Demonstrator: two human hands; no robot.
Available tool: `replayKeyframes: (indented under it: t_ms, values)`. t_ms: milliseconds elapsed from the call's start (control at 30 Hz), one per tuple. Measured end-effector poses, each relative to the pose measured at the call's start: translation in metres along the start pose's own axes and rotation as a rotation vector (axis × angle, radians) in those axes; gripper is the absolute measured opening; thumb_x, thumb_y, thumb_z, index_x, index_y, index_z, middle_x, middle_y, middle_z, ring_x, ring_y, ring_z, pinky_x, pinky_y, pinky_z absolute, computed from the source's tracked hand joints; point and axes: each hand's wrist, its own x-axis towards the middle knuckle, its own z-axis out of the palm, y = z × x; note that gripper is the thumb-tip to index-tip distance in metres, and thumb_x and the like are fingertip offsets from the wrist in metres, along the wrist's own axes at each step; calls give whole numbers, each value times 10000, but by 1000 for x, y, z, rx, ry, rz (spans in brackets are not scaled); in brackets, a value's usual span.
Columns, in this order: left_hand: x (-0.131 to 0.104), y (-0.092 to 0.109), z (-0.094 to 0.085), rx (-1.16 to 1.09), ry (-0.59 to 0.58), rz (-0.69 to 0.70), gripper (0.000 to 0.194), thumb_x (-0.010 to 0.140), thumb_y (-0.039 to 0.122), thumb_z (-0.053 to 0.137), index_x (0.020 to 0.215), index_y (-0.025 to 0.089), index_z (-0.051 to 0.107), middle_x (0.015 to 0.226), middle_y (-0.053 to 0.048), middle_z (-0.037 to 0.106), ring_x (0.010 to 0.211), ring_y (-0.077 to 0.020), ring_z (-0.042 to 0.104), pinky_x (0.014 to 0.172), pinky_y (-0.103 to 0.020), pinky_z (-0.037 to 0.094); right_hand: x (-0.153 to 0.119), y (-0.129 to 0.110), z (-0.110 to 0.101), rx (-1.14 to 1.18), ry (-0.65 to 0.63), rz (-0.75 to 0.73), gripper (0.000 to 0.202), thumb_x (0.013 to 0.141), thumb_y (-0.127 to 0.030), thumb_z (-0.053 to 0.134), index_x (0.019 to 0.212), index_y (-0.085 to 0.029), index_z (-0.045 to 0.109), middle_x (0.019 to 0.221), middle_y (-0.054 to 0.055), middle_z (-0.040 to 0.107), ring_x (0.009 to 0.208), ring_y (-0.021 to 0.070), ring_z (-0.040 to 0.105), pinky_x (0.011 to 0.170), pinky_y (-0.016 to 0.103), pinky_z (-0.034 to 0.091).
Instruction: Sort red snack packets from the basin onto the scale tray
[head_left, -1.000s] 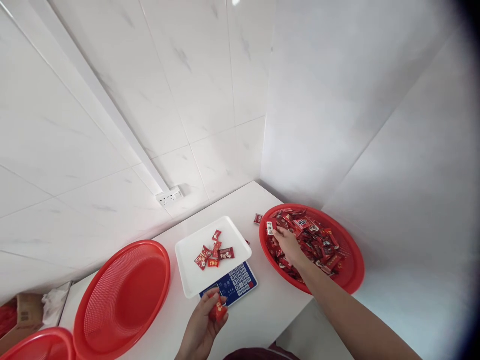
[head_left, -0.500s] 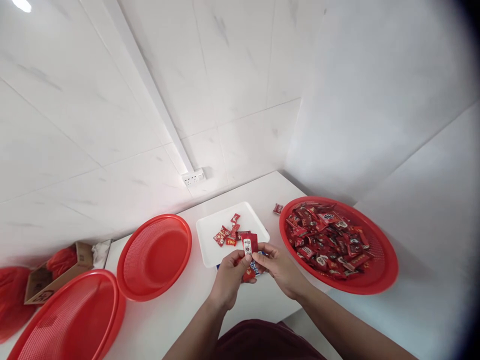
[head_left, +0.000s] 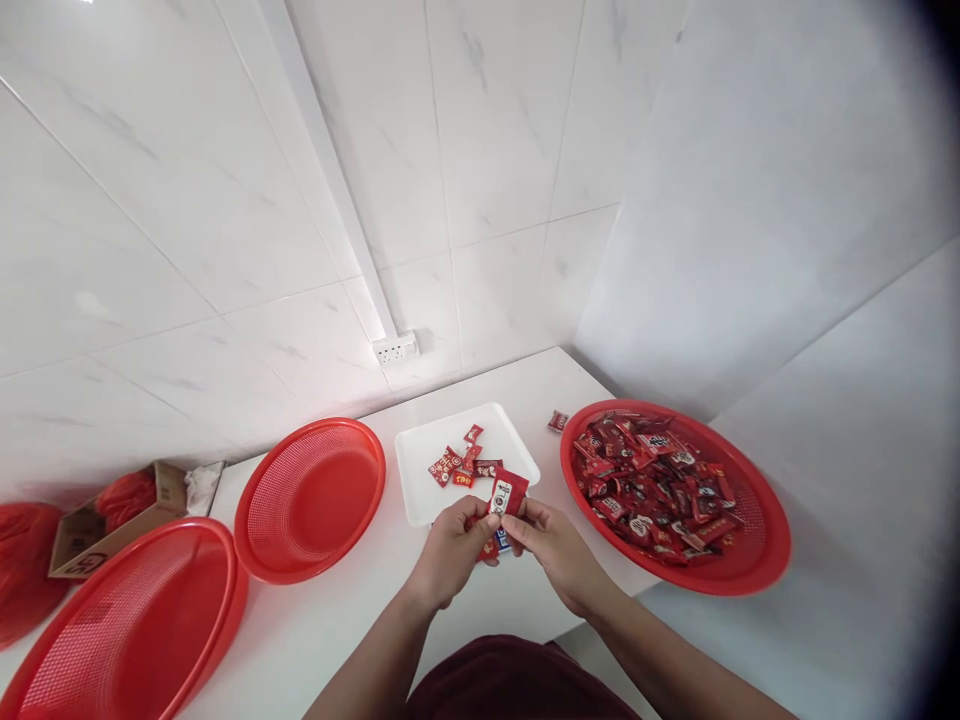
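A small red candy packet (head_left: 513,488) with a white label and dark lettering is held upright between both hands, over the near edge of a white tray (head_left: 420,510). My left hand (head_left: 448,552) pinches its lower left edge between thumb and fingers. From the right, my right hand (head_left: 556,558) grips it, thumb against the lower edge. Below the fingers, part of another red packet (head_left: 487,550) and a blue-and-white printed piece (head_left: 502,541) show; whether they are held or lying there I cannot tell. Several red wrapped candies (head_left: 463,479) lie on the tray.
At the right stands a red basket (head_left: 772,560) heaped with red candy packets. One loose packet (head_left: 557,420) lies beside it. A round red basket (head_left: 311,500) and a larger one (head_left: 139,630) stand at the left, near a cardboard box (head_left: 97,540) and a red bag (head_left: 26,570).
The camera view has shifted slightly. Held by both hands, the packet now leans a little to the right and more of its red face shows. The tray's candies lie as before.
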Motion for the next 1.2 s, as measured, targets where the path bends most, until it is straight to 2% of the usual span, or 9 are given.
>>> replayKeyframes:
  t_ms: [267, 400, 567, 700, 800, 933, 1067, 1133, 1200]
  values:
    - [-3, 2, 0, 20, -54, -5, 292, 745, 433, 561, 791, 146, 572, 705, -23, 591, 637, -130, 541, 577, -270, 473, -3, -1, 2, 293, 31, 92, 299, 573, -416, 748, 620, -152, 616, 575, -14, 511, 547, 96, 430, 549, 251, 357]
    - [-3, 0, 3, -26, -46, -18, 309, 731, 451, 574, 768, 145, 558, 659, -8, 568, 617, -121, 529, 556, -263, 466, -3, 2, 2, 290, 43, 61, 299, 578, -414, 745, 628, -147, 621, 564, -17, 511, 536, 91, 433, 538, 243, 366]
    - [0, -11, 3, -84, 34, -84, 365, 694, 498, 595, 798, 149, 568, 666, 8, 538, 563, -93, 479, 531, -256, 455, 3, 9, -5, -94, 91, -123, 240, 683, -398, 654, 765, -172, 647, 659, 11, 561, 592, 131, 486, 571, 274, 422]
    - [1, -23, -4, -254, 96, -189, 429, 686, 558, 573, 840, 158, 564, 715, 8, 519, 569, -74, 446, 483, -202, 398, 9, 18, -13, -497, 174, -409, 170, 740, -238, 569, 878, -207, 663, 832, 58, 592, 778, 190, 556, 713, 327, 467]
    - [-1, -27, -6, -292, 65, -225, 465, 657, 591, 580, 819, 155, 566, 656, 16, 507, 550, -78, 449, 455, -194, 355, 11, 24, -15, -607, 166, -477, 234, 725, -138, 510, 886, -216, 661, 868, 64, 585, 825, 198, 568, 764, 349, 472]
    - [-3, -27, -7, -167, 84, -244, 382, 596, 456, 694, 787, 141, 595, 622, 12, 532, 506, -69, 432, 462, -203, 343, 11, 24, -13, -482, 121, -381, 249, 684, -133, 517, 867, -223, 660, 962, 66, 573, 903, 205, 558, 803, 358, 470]
    - [-5, -28, -11, -58, 138, -165, 289, 648, 376, 651, 796, 130, 620, 647, -13, 576, 505, -69, 422, 487, -216, 364, 12, 13, -12, -96, -42, -64, 360, 709, -244, 549, 1066, -236, 591, 1079, 57, 588, 932, 195, 571, 806, 368, 475]
    - [-6, -29, -13, -8, 126, -163, 257, 656, 358, 637, 781, 133, 619, 628, -7, 571, 501, -74, 427, 488, -224, 374, 14, 10, -12, -64, -129, 58, 378, 730, -338, 567, 1086, -214, 589, 990, 54, 635, 871, 192, 591, 772, 363, 480]
    - [-6, -33, -14, 43, 98, -178, 241, 659, 354, 631, 759, 135, 613, 595, 3, 550, 492, -79, 431, 485, -233, 384, 19, 13, -14, -157, -183, 84, 343, 724, -402, 586, 979, -181, 643, 856, 44, 664, 783, 188, 599, 717, 336, 483]
